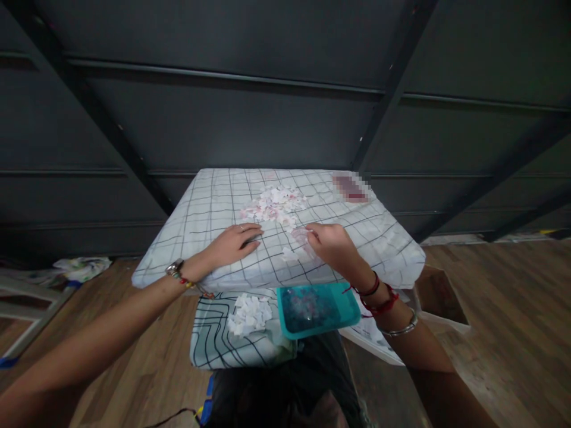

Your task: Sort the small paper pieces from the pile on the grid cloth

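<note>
My left hand [234, 242] rests on the checked cloth of the table [187, 217], its thumb and fingers apart and nothing visible between them. Across from it, my right hand [331, 241] is closed, fingertips pinched on a thin see-through pinkish piece [301, 235] whose exact kind I cannot make out. Just beyond both hands lies a loose pile of small white and pink paper-like pieces [276, 204]. A few white scraps [289, 254] are between the hands, near the front edge.
Below the table's front edge, a teal tray [348, 306] holds small see-through bits. Beside it, white pieces [250, 315] lie on a folded patterned cloth [209, 339]. A blurred-out reddish item [350, 187] is at the back right. An open box [439, 297] stands on the floor.
</note>
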{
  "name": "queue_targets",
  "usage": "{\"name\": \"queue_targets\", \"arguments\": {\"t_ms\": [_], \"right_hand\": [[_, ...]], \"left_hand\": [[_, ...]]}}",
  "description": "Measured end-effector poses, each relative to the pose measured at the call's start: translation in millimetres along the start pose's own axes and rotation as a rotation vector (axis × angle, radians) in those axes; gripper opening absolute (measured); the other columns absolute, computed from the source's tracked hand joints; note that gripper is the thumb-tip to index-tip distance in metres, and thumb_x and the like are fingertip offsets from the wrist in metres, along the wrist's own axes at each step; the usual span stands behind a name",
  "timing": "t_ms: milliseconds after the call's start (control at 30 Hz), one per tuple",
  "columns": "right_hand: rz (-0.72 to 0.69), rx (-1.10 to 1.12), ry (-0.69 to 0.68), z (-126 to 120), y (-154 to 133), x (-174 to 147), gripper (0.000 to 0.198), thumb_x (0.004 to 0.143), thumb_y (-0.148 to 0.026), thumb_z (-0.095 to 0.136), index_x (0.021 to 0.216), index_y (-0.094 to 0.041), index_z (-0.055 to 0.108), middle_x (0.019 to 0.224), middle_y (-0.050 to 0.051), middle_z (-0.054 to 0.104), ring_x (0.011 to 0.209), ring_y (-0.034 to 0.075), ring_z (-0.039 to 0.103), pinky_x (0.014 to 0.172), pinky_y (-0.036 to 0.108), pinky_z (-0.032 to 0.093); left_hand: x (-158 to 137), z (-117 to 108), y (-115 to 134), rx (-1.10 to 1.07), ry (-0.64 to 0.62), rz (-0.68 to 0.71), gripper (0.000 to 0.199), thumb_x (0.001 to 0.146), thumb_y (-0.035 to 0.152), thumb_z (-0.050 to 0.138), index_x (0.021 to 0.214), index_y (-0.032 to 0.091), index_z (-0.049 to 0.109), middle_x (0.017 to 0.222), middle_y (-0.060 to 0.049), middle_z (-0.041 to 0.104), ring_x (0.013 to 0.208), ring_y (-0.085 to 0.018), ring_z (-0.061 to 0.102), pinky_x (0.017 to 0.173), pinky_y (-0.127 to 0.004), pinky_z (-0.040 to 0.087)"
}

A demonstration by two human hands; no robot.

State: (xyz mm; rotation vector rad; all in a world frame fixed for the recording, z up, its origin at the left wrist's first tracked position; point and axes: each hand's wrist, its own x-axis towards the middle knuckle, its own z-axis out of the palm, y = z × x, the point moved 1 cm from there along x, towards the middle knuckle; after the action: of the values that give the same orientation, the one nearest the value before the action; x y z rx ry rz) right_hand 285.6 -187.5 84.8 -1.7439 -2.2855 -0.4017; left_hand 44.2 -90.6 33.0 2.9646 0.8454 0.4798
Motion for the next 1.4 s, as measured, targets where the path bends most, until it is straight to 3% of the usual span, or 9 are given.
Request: {"name": "queue_targets", "arguments": {"t_ms": [100, 233, 533, 867, 967, 1067, 1167, 1233, 1400], "right_hand": [[0.080, -0.058, -0.051, -1.4, -2.2, -3.0, 0.033, 0.087, -0.022, 0.033, 0.083, -0.013, 0.064, 0.069, 0.011, 0.064, 0.065, 0.020, 0.056, 0.054, 0.028, 0.030], [0.048, -0.023, -0.141, -1.1, -26.0, 1.9, 0.033, 0.087, -0.022, 0.031, 0.082, -0.014, 0.063, 0.071, 0.011, 0.065, 0.064, 0.019, 0.057, 0.052, 0.028, 0.028], [-0.234, 0.176, -0.166, -2.5, -75.5, 18.3, 0.031, 0.091, -0.025, 0.031, 0.084, -0.017, 0.060, 0.078, 0.004, 0.067, 0.067, 0.014, 0.057, 0.053, 0.026, 0.028], [-0.496, 0.256, -0.116, 0.3, -100.9, -1.6, 0.021, 0.088, -0.018, 0.036, 0.083, -0.016, 0.056, 0.070, 0.002, 0.063, 0.060, 0.011, 0.053, 0.056, 0.026, 0.031], [-0.445, 0.253, -0.052, -3.6, -70.6, -1.1, 0.023, 0.088, -0.017, 0.036, 0.090, -0.015, 0.059, 0.077, 0.004, 0.065, 0.068, 0.013, 0.057, 0.062, 0.026, 0.038], [-0.271, 0.250, 0.081, -5.1, -8.8, 8.6, 0.026, 0.087, -0.020, 0.038, 0.098, -0.015, 0.061, 0.094, 0.007, 0.066, 0.084, 0.016, 0.059, 0.074, 0.029, 0.042], [-0.109, 0.231, 0.134, 2.4, 57.4, 21.6, 0.025, 0.086, -0.019, 0.040, 0.097, -0.014, 0.062, 0.093, 0.007, 0.066, 0.085, 0.017, 0.059, 0.077, 0.030, 0.043], [-0.075, 0.202, 0.120, 11.9, 88.0, 28.6, 0.024, 0.085, -0.016, 0.041, 0.093, -0.012, 0.063, 0.092, 0.009, 0.066, 0.085, 0.017, 0.059, 0.077, 0.029, 0.043], [-0.085, 0.116, 0.018, 33.8, 103.8, 32.0, 0.022, 0.085, -0.013, 0.041, 0.091, -0.011, 0.063, 0.090, 0.010, 0.066, 0.086, 0.017, 0.058, 0.077, 0.026, 0.039]], "left_hand": [[-7.7, -1.5, -9.2, 0.026, -0.009, 0.000, 0.039, 0.090, 0.039, 0.037, 0.121, 0.018, 0.048, 0.128, -0.008, 0.045, 0.117, -0.022, 0.042, 0.098, -0.038, 0.035], [-16.2, -0.9, -19.4, 0.015, -0.036, -0.016, 0.041, 0.090, 0.040, 0.037, 0.125, 0.020, 0.045, 0.133, -0.006, 0.042, 0.121, -0.021, 0.038, 0.101, -0.039, 0.031], [-19.6, -1.6, -42.8, -0.121, -0.040, 0.033, 0.037, 0.093, 0.033, 0.033, 0.125, 0.020, 0.045, 0.130, -0.005, 0.046, 0.119, -0.017, 0.042, 0.101, -0.036, 0.032], [-22.3, -2.3, -44.4, -0.101, 0.000, 0.089, 0.035, 0.092, 0.030, 0.035, 0.123, 0.019, 0.047, 0.128, -0.007, 0.048, 0.117, -0.017, 0.044, 0.098, -0.035, 0.035], [-21.6, -6.1, -42.1, -0.063, -0.015, 0.087, 0.035, 0.092, 0.030, 0.035, 0.123, 0.017, 0.047, 0.126, -0.009, 0.049, 0.116, -0.018, 0.045, 0.098, -0.036, 0.035], [-13.0, -14.0, -34.0, 0.000, -0.053, 0.080, 0.034, 0.092, 0.031, 0.034, 0.118, 0.016, 0.050, 0.119, -0.009, 0.054, 0.109, -0.019, 0.049, 0.094, -0.035, 0.038], [6.5, -20.9, -15.8, 0.063, -0.054, 0.123, 0.033, 0.092, 0.033, 0.034, 0.112, 0.017, 0.055, 0.113, -0.008, 0.057, 0.103, -0.020, 0.053, 0.092, -0.037, 0.038], [22.2, -21.7, 1.1, 0.039, -0.034, 0.210, 0.032, 0.091, 0.031, 0.035, 0.116, 0.018, 0.052, 0.119, -0.008, 0.053, 0.108, -0.020, 0.050, 0.095, -0.036, 0.037], [47.2, -8.6, 34.9, -0.038, -0.130, 0.476, 0.034, 0.091, 0.028, 0.036, 0.122, 0.019, 0.046, 0.125, -0.006, 0.050, 0.113, -0.018, 0.047, 0.096, -0.030, 0.038]]}}
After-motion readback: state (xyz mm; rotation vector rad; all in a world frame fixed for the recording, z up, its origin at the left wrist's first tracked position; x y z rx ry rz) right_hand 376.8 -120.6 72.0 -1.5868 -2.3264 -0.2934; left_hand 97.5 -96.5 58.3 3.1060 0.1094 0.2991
